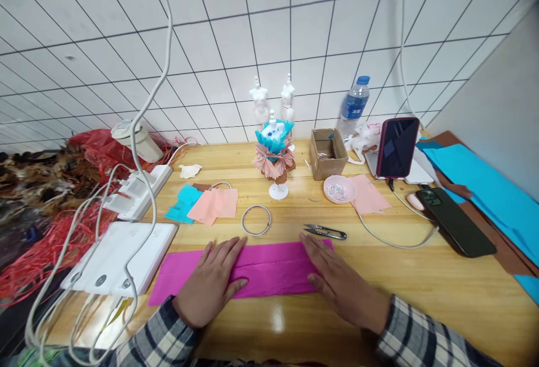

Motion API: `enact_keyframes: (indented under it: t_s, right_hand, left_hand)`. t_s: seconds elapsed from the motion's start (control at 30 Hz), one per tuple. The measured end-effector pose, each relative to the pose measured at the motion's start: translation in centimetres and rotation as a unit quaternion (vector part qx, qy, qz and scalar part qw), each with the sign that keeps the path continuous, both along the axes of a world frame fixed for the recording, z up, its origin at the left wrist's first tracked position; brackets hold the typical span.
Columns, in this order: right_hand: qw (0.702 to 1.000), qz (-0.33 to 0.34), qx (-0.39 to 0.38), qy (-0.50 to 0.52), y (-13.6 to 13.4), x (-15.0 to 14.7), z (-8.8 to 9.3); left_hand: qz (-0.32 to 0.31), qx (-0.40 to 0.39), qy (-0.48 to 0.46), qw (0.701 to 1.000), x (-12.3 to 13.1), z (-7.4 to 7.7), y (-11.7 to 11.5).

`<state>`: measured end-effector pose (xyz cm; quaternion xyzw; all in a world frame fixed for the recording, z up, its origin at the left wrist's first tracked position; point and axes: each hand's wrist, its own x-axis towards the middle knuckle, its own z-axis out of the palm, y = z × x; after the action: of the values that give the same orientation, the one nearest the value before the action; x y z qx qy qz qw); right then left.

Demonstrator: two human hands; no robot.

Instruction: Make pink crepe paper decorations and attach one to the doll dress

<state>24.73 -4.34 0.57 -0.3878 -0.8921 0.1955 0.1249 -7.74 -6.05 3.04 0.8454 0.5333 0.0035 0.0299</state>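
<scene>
A long folded strip of magenta crepe paper point(269, 269) lies across the near part of the wooden table point(421, 294). My left hand point(213, 283) lies flat on the strip's left half, fingers stretched out. My right hand point(337, 280) presses flat on the strip's right end, fingers together and extended. Neither hand grips anything. Just beyond the strip sit a metal ring point(256, 220) and small thread snips point(325, 233).
A mannequin stand with a blue and pink paper dress point(274, 154) stands mid-table, with a cardboard box point(327, 152), pink bead dish point(339, 189), water bottle point(353, 106) and propped phone point(396, 147) behind. Another phone point(457, 220) lies right. Power strips point(122, 246) and cables crowd the left.
</scene>
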Motion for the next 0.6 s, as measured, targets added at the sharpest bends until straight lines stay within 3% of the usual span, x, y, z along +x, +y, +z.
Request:
enact_keyframes:
  t_s: [0.17, 0.3, 0.4, 0.47, 0.53, 0.6]
  right_hand:
    - [0.997, -0.040, 0.060, 0.008, 0.7, 0.8, 1.0]
    - [0.990, -0.040, 0.131, -0.019, 1.0, 1.0, 2.7]
    - [0.982, -0.059, 0.180, -0.027, 1.4, 0.6, 3.8]
    - [0.970, -0.067, 0.234, -0.021, 1.7, 0.5, 4.1]
    - [0.951, -0.048, 0.305, -0.006, 1.8, 0.7, 3.7]
    - [0.930, -0.015, 0.368, 0.020, 1.4, 1.0, 2.8]
  left_hand:
    - [0.027, -0.092, -0.053, 0.994, 1.7, 2.6, 2.2]
    - [-0.026, -0.044, -0.068, 0.996, 2.4, 3.9, 2.7]
    - [-0.066, 0.042, -0.026, 0.997, 3.0, 4.4, 1.4]
    - [-0.049, 0.062, -0.002, 0.997, 2.9, 4.9, -0.3]
    - [-0.025, 0.028, -0.013, 0.999, 2.1, 6.1, -2.4]
    - [-0.062, -0.021, -0.056, 0.996, 0.6, 8.0, -4.2]
